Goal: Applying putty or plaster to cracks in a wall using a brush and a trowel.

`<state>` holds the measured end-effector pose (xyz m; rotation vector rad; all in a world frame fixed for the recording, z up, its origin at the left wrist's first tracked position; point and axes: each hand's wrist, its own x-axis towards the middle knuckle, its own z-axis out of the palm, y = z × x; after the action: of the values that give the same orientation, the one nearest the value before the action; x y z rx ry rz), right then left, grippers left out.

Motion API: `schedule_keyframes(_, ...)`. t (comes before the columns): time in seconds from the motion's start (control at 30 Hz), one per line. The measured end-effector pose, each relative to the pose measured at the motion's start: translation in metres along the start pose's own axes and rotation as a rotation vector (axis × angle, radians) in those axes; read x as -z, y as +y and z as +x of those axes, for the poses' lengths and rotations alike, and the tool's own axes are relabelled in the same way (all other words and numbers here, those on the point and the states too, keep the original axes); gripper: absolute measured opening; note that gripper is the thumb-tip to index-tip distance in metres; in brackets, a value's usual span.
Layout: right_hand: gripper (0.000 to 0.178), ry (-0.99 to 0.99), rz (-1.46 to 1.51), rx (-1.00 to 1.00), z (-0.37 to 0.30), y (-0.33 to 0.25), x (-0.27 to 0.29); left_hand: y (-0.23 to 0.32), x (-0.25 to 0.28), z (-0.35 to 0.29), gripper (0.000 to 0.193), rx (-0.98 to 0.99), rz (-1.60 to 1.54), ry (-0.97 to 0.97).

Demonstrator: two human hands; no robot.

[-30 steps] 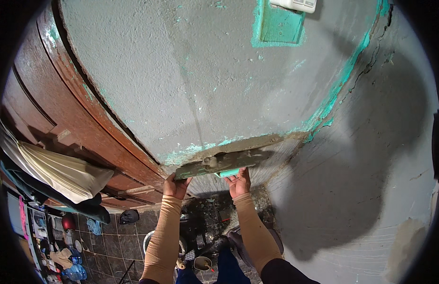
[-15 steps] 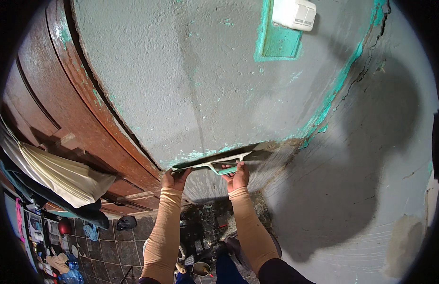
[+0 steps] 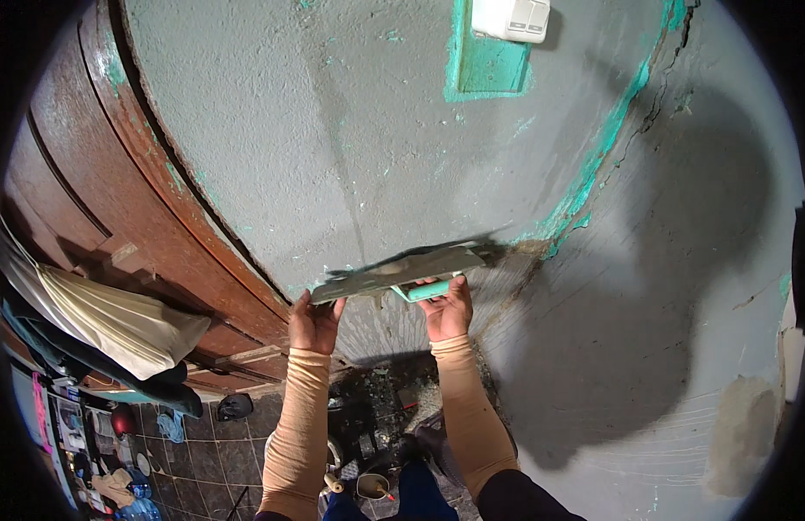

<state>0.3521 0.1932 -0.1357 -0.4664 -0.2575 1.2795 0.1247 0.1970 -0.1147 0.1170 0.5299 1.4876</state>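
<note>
I hold a long plastering trowel (image 3: 389,273) across the lower part of a grey plastered wall (image 3: 272,139). Its broad blade tilts so that the flat face shows, smeared with wet grey plaster. My left hand (image 3: 315,325) pinches the left end of the blade, thumb and fingers on its edge. Closed around the mint-green handle (image 3: 430,291) is my right hand (image 3: 449,311), below the blade's right half. A ragged dark strip of plaster runs along the blade's far edge; whether that edge touches the wall cannot be told.
A brown wooden door (image 3: 172,208) with a hanging cream cloth (image 3: 115,317) borders the left. A cracked grey wall (image 3: 593,347) adjoins at right. Above is a white switch (image 3: 512,19). A small pot (image 3: 373,486) stands by my feet on dark tiles; household items crowd the lower left.
The trowel has rolled over, turning from nearly edge-on to showing its plaster-smeared face. My right hand has shifted slightly right, my left slightly left. The view has moved a little.
</note>
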Motion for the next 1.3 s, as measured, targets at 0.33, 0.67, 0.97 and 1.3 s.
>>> schedule_keyframes(0.33, 0.033, -0.052, 0.048, -0.106, -0.033, 0.065, 0.068, -0.002, 0.112, -0.015, 0.022, 0.028, 0.112, 0.226)
schedule_keyframes(0.67, 0.053, 0.156, -0.054, -0.153, -0.023, 0.122, 0.047, 0.038, 0.137, 0.030, 0.024, -0.062, 0.056, 0.243)
schedule_keyframes(0.97, 0.050, 0.114, -0.083, -0.138, -0.022, 0.101, -0.011, 0.066, 0.096, 0.022, 0.026, -0.125, 0.048, 0.181)
schedule_keyframes(1.3, 0.036, -0.118, 0.229, 0.045, -0.026, 0.033, 0.037, 0.016, 0.031, -0.043, 0.034, 0.023, 0.257, 0.040)
